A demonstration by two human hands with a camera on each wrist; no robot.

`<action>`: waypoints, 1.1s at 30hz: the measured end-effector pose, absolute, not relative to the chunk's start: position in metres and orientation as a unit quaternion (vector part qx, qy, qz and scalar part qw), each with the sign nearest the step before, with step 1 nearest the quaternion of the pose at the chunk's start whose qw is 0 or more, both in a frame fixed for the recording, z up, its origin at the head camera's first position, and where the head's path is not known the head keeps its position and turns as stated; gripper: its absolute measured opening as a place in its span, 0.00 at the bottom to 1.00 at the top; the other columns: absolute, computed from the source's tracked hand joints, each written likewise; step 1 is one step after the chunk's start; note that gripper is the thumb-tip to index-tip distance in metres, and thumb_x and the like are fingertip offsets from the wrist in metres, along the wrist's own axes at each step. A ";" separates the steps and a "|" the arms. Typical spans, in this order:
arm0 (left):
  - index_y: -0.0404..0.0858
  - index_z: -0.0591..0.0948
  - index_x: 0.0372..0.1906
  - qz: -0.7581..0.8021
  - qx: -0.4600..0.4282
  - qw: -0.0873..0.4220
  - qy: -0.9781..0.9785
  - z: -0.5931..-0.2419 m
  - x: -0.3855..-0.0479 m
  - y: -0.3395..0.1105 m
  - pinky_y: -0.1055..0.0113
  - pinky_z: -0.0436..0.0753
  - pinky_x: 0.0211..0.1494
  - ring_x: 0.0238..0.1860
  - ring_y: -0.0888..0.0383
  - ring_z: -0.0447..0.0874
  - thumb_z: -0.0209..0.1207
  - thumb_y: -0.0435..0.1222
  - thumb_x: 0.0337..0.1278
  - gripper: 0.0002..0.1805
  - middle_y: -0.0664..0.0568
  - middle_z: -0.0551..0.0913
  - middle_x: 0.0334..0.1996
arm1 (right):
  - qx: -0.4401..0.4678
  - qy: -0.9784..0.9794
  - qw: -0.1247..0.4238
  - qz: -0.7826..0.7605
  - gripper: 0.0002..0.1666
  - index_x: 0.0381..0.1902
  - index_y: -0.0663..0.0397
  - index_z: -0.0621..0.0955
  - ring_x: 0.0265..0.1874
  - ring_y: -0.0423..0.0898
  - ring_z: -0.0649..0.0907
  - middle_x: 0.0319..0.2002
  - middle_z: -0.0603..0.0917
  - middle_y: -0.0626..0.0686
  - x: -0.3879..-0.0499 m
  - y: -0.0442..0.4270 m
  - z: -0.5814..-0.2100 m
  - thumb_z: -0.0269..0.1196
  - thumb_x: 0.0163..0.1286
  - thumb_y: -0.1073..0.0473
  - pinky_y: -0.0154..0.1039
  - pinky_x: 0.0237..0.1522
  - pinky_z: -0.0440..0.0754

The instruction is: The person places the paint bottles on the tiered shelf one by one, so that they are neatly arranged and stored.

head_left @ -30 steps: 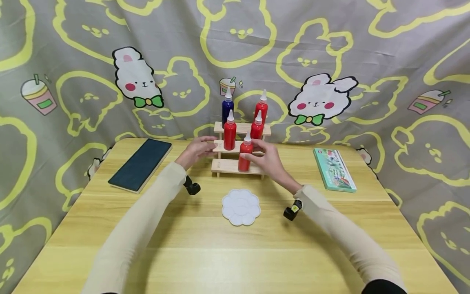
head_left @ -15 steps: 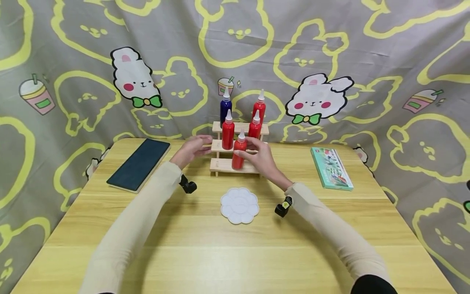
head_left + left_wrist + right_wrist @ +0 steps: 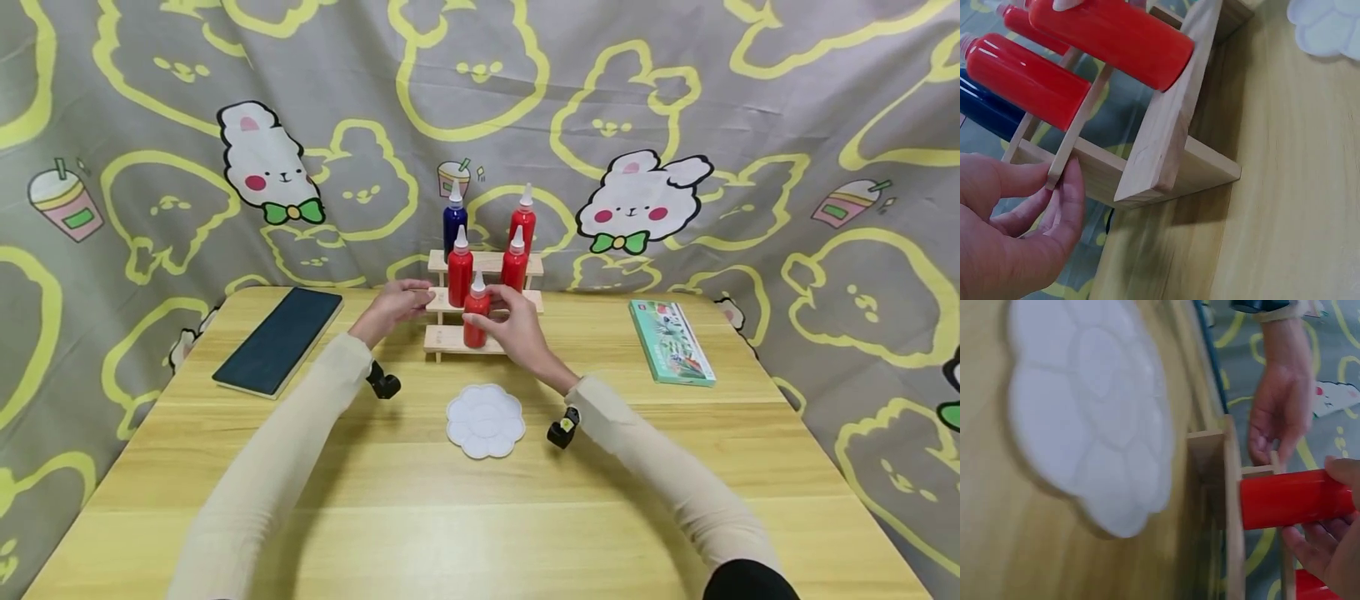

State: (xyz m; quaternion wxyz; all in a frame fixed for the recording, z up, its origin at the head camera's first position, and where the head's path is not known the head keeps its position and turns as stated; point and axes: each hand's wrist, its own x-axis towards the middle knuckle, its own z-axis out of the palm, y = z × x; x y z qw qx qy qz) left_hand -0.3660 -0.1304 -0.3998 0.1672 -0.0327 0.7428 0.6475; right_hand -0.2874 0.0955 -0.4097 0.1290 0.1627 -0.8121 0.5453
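Observation:
A three-tier wooden display stand (image 3: 441,337) is at the back of the table. My left hand (image 3: 392,308) pinches the left end of its middle shelf (image 3: 1075,128) between thumb and fingers. On the bottom shelf, my right hand (image 3: 519,329) grips a red squeeze bottle (image 3: 475,323) with a white pointed cap, thumb and fingers around it; its base meets the shelf (image 3: 1233,506). Behind it on the middle shelf are two red bottles (image 3: 460,280). The top shelf bears a blue bottle (image 3: 453,227) at left and a red bottle (image 3: 522,223) at right.
A white flower-shaped paint palette (image 3: 486,421) lies in front of the stand. To the left is a dark flat board or book (image 3: 279,340); to the right, a green printed box (image 3: 672,342). A patterned curtain (image 3: 360,75) hangs behind the table.
My right hand has moved the red bottle leftward along the bottom shelf, from its right part toward its middle. My left hand remains at the stand's left end.

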 end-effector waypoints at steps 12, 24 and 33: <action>0.26 0.72 0.72 0.623 -0.022 0.136 0.770 -0.396 -0.356 -0.150 0.51 0.81 0.72 0.61 0.41 0.77 0.55 0.30 0.76 0.25 0.33 0.75 0.66 | 0.199 -0.801 0.137 0.548 0.29 0.63 0.57 0.76 0.49 0.51 0.88 0.55 0.82 0.56 -0.292 0.063 -0.429 0.74 0.69 0.57 0.41 0.49 0.93; 0.26 0.72 0.71 0.638 -0.031 0.097 0.763 -0.401 -0.351 -0.150 0.50 0.83 0.70 0.50 0.48 0.83 0.56 0.29 0.76 0.24 0.34 0.78 0.60 | 0.203 -0.811 0.096 0.540 0.33 0.65 0.57 0.73 0.52 0.53 0.85 0.55 0.82 0.58 -0.294 0.064 -0.428 0.75 0.68 0.59 0.44 0.52 0.91; 0.24 0.72 0.67 0.628 0.007 0.012 0.778 -0.411 -0.349 -0.146 0.49 0.90 0.60 0.42 0.47 0.86 0.58 0.31 0.76 0.22 0.38 0.79 0.52 | 0.187 -0.841 0.063 0.504 0.33 0.64 0.67 0.71 0.48 0.59 0.84 0.52 0.81 0.67 -0.295 0.100 -0.417 0.74 0.67 0.65 0.51 0.57 0.88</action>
